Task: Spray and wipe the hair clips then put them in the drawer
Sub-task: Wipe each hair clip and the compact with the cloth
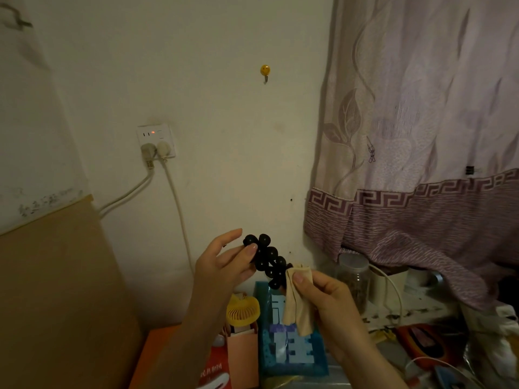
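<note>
Desk: an orange top (157, 352) at the lower left, crowded with things; its right part lies in shadow and the objects there are hard to tell apart.
Nearest clutter: a pink box (243, 352) with a yellow fan (243, 308) just above it; beside them a blue pack (292, 349) with large white characters.
Right hand (327, 300): grasping a beige cloth (298, 301) between thumb and fingers, the cloth's top pressed on the lower end of the clip, the rest hanging down in front of the blue pack.
Left hand (224, 265): pinching the upper end of the clip, thumb on its front, index finger stretched out above it.
Clip (266, 258): black, made of rounded lobes, held up in the air between the two hands, slanting down to the right, above the desk.
Right side: a clear jar (354, 279) with a white cable (393, 290) arching past it, under the curtain hem.
Left side: a tan board (56, 290) leaning along the wall.
Wall: pale and scuffed; a socket (156, 140) with two plugs in, cords running down and left; a yellow hook (265, 71) higher up.
Curtain (421, 136): mauve, patterned, with a key-pattern band, covering the right.
</note>
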Demonstrator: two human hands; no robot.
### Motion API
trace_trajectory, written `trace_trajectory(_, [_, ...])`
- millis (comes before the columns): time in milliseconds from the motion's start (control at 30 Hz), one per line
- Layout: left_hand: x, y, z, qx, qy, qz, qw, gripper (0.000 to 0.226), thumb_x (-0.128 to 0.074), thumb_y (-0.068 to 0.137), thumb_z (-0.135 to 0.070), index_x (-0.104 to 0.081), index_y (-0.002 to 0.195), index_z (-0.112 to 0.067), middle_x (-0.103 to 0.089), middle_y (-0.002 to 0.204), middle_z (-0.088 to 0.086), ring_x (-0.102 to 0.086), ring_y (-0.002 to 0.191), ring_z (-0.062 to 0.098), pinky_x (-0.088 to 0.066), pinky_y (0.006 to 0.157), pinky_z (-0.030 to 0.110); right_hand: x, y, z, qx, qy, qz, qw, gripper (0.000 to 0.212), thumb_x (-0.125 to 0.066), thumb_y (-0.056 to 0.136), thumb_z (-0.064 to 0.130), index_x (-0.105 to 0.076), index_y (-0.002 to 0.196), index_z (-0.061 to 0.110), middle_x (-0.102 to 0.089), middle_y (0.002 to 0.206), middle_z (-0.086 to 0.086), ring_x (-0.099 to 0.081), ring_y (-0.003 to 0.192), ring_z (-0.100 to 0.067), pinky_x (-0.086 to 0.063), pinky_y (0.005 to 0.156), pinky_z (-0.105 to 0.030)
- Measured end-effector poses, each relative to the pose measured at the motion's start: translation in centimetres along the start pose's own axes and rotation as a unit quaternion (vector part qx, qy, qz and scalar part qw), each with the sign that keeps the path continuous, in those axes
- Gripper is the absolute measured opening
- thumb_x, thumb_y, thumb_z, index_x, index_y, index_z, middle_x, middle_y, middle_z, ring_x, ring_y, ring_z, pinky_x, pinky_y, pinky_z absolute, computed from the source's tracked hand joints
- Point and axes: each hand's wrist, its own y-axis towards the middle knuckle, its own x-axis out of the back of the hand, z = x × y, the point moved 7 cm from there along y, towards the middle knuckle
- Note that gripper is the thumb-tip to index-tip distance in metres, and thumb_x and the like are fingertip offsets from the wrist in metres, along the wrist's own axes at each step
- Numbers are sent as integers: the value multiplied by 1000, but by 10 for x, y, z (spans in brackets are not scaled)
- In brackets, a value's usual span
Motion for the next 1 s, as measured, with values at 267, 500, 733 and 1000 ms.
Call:
trace_trajectory(267, [-1,0,1,18,45,54,997,49,-72,61,-31,-65,108,-19,-76,92,3,-72,87,18,-56,66,20,12,7,33,34,-18,-1,999,22,-64,71,29,-79,80,16,-74,88,-11,-69,75,-16,-56,67,-24])
trace_trajectory(500, [-14,-3,5,18,79,87,993,44,-71,64,-29,-66,106,-15,-75,91,4,-73,84,20,-56,64,21,-20,10,64,111,-88,76,987,20,-65,81,18,-75,95,8,-75,87,-12,-69,76,-17,-56,64,-24])
trace_trajectory(733, [-14,-5,0,6,95,94,991,35,-68,65,-28,-69,99,-20,-75,91,4,-73,80,20,-56,62,21,-24,9,62,102,-116,66,986,23,-74,75,4,-74,94,17,-76,86,-1,-70,75,-10,-54,62,-19])
trace_trajectory(1000, [-14,-11,9,13,115,103,988,57,-76,60,-22,-64,115,-18,-75,96,2,-71,90,17,-58,74,28,-11,13,51,91,-15,-12,996,7,-71,78,8,-75,83,11,-74,82,-12,-69,71,-19,-57,62,-27])
